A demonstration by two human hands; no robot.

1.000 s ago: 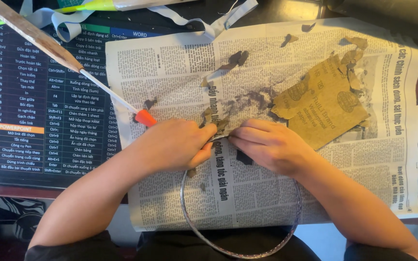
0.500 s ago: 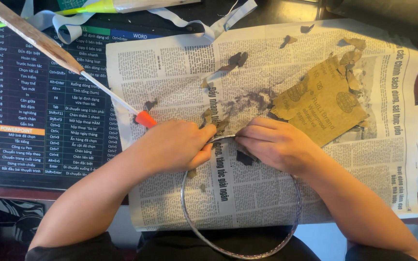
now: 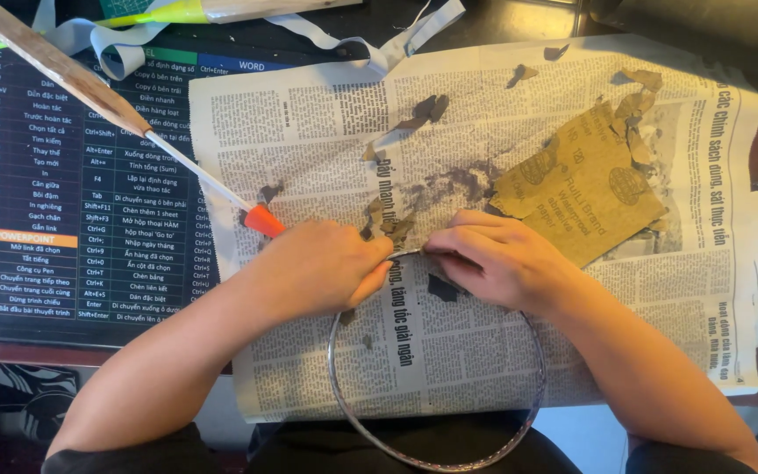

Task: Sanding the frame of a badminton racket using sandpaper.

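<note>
Little changed over 1 second: left hand [image 3: 322, 268] and right hand [image 3: 493, 259] stayed pinched on metal hoop [image 3: 436, 443] (top arc) above newspaper [image 3: 484, 351].

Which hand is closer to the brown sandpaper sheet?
The right hand. It sits just below the sandpaper, nearly touching its lower-left corner. The left hand is farther left, across the metal ring both hands pinch.

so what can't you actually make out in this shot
- Head view: the fingertips of the left hand and right hand curl under, so their grip on the metal ring is hidden.
- The ring's near arc blends into dark clothing at the bottom edge.
- The wooden stick is cut off at the top left corner.
</note>
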